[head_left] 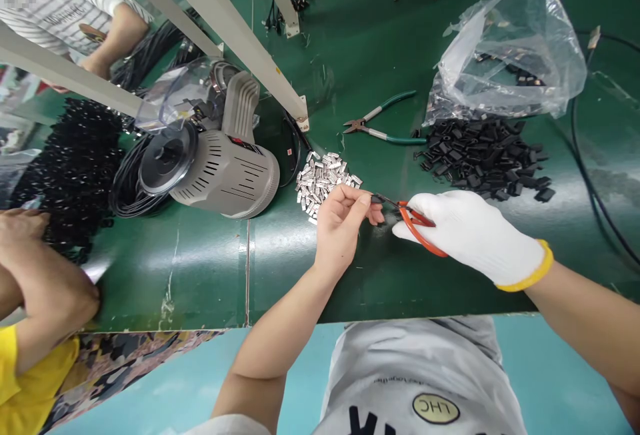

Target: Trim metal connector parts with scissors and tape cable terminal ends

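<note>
My bare left hand (345, 218) pinches a small black plastic piece (376, 200) between thumb and fingertips. In a white glove with a yellow cuff, my right hand (460, 228) grips red-handled pliers (416, 225). The dark jaws of the pliers reach to the black piece and seem to touch it. Just beyond my left fingers lies a pile of small silver metal connector shells (323, 178). A heap of small black plastic pieces (487, 155) sits beyond the gloved hand. What exactly the jaws clasp is too small to make out.
Green-handled cutters (383, 122) lie open on the green table (295, 275). A clear plastic bag (515, 55) stands behind the black heap. To the left are a grey machine (225, 162), white posts (240, 28), coiled black cables (130, 182) and co-workers' arms (45, 268).
</note>
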